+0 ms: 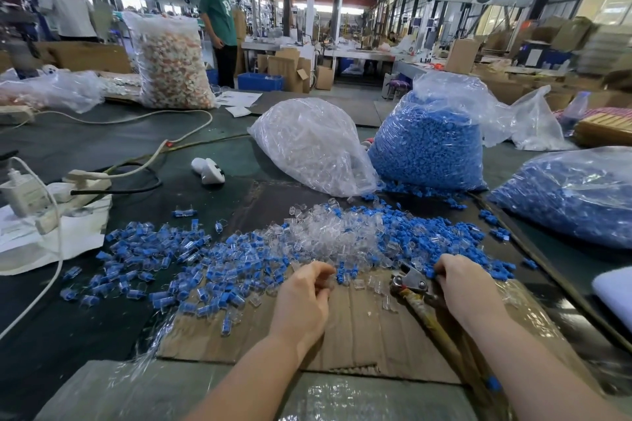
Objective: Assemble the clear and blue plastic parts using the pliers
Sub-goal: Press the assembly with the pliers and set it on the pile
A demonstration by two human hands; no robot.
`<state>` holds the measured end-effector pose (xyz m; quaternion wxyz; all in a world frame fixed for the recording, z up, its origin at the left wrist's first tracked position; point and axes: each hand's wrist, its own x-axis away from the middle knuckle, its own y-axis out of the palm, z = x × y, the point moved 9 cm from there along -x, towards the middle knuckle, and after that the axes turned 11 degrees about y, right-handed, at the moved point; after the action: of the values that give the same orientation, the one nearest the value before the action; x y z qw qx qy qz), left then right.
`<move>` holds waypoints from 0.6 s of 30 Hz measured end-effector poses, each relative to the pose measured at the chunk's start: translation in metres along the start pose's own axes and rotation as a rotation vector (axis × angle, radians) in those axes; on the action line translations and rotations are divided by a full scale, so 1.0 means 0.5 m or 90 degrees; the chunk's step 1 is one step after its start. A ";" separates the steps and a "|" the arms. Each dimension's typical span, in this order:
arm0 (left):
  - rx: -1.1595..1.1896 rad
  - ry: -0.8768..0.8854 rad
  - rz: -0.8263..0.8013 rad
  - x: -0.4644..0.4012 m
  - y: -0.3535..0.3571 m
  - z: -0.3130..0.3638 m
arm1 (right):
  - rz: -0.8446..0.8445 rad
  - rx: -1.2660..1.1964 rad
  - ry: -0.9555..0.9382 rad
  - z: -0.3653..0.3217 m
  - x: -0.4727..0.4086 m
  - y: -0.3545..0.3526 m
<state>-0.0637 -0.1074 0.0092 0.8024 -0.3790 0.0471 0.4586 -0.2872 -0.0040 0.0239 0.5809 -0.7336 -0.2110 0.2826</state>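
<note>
Pliers (410, 278) lie on the cardboard sheet (359, 335) near the tabletop's front edge, beside the right hand (458, 287), which pinches a blue part (430, 273). Left hand (304, 297) pinches a clear part (329, 284).

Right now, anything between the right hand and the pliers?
No. The pliers lie on the cardboard directly beside the right hand, their head next to its fingers, which sit at loose blue parts. Only scattered clear parts lie nearby, on the far side of the pliers.
</note>
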 end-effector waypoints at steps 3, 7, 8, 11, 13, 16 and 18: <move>0.024 -0.016 0.007 0.003 -0.004 -0.004 | -0.009 -0.020 -0.001 0.001 0.001 0.000; 0.069 -0.045 0.031 0.007 -0.008 -0.010 | -0.012 -0.041 -0.003 0.001 0.002 -0.005; 0.081 -0.052 0.037 0.006 -0.009 -0.011 | -0.008 -0.049 -0.003 0.000 0.004 -0.008; 0.094 -0.065 0.039 0.004 -0.007 -0.014 | 0.017 -0.077 -0.014 -0.004 0.008 -0.016; 0.098 -0.074 0.039 0.000 -0.005 -0.016 | 0.030 -0.092 -0.030 -0.017 0.011 -0.022; 0.115 -0.092 0.053 -0.008 -0.003 -0.019 | 0.050 -0.166 -0.048 -0.049 0.022 -0.039; 0.123 -0.102 0.055 -0.015 0.003 -0.019 | 0.070 -0.220 -0.060 -0.079 0.036 -0.052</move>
<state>-0.0664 -0.1186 0.0047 0.8158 -0.2594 0.0432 0.5151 -0.2473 -0.0151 0.0526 0.4194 -0.8190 -0.2428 0.3074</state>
